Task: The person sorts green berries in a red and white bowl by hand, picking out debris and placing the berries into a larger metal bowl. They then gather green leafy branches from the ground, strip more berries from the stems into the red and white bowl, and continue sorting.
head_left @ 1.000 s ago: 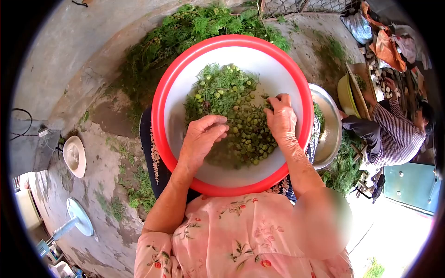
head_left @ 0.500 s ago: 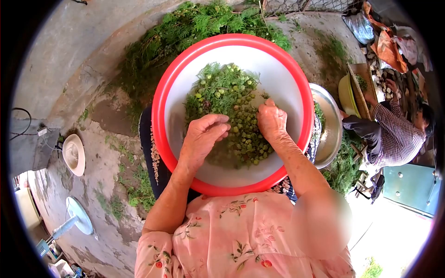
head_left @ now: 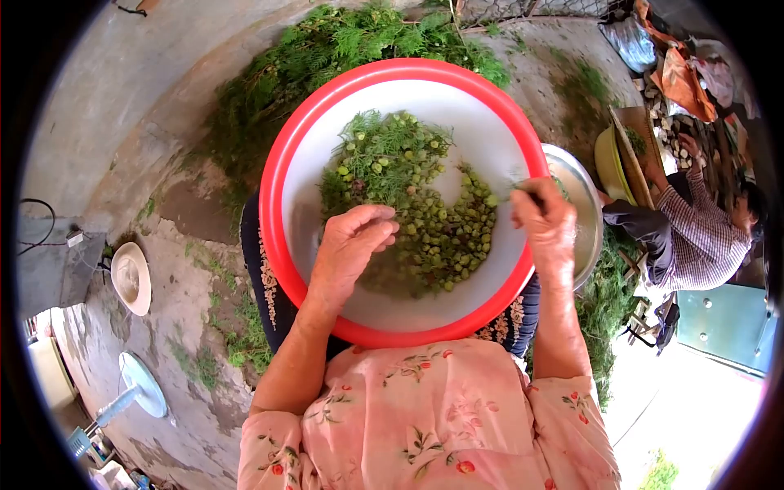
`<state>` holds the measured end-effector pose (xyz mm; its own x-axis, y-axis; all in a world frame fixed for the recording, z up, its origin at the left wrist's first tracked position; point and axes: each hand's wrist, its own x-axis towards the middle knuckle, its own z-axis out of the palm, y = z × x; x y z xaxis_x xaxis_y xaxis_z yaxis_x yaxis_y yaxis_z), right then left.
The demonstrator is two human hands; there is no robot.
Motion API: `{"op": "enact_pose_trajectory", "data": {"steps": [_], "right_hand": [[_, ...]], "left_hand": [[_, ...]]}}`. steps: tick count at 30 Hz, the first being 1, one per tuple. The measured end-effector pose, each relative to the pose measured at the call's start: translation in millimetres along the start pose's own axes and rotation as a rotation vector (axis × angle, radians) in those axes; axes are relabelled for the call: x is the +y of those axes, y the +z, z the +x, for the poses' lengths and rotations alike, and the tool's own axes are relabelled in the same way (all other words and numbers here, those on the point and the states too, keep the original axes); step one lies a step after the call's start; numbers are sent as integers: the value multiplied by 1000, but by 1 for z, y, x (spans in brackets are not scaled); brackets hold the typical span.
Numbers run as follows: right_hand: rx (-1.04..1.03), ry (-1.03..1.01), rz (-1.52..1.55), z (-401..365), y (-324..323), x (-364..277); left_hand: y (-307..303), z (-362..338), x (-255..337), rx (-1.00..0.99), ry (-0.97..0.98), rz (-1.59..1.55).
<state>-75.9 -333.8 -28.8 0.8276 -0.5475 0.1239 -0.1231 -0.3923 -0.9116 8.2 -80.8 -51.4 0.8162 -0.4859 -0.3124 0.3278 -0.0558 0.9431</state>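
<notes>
A white basin with a red rim (head_left: pixel 282 171) rests on my lap. Inside it lie leafy green sprigs (head_left: pixel 380 151) at the upper left and loose round green seed cones (head_left: pixel 453 237) toward the right and bottom. My left hand (head_left: pixel 355 245) hovers over the basin's left side, its fingers curled toward the thumb with a gap, nothing seen between them. Over the right rim, my right hand (head_left: pixel 545 212) is pinched around a thin green sprig (head_left: pixel 518 184), slightly blurred. A metal bowl (head_left: pixel 584 229) stands just beyond that hand, partly hidden.
Cut green branches (head_left: pixel 351 49) lie on the ground behind the basin. At the right a co-worker (head_left: pixel 702 229) sits beside a yellow tub (head_left: pixel 608 167). A straw hat (head_left: pixel 131 278) and a pale blue fan (head_left: pixel 143 384) are at the left.
My right hand has moved from the cones inside the basin out to the right rim, with a sprig in its fingers. My left hand has barely moved.
</notes>
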Motion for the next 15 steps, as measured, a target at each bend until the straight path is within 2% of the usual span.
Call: {"op": "enact_pose_trajectory", "data": {"steps": [3,5,7,10,15], "right_hand": [[183,-6,106,-2,-40,-6],[175,40,389,-2,-58,6],[97,135,643,-7,-58,15],[10,196,558,-18,-35,11],[-178,436,851,-34,22,-1]], "left_hand": [[-1,-1,1,3,3,28],[1,2,0,-11,22,27],[1,2,-3,-25,40,17],[2,3,-4,-54,25,10],[6,-1,1,-163,40,-41]]}}
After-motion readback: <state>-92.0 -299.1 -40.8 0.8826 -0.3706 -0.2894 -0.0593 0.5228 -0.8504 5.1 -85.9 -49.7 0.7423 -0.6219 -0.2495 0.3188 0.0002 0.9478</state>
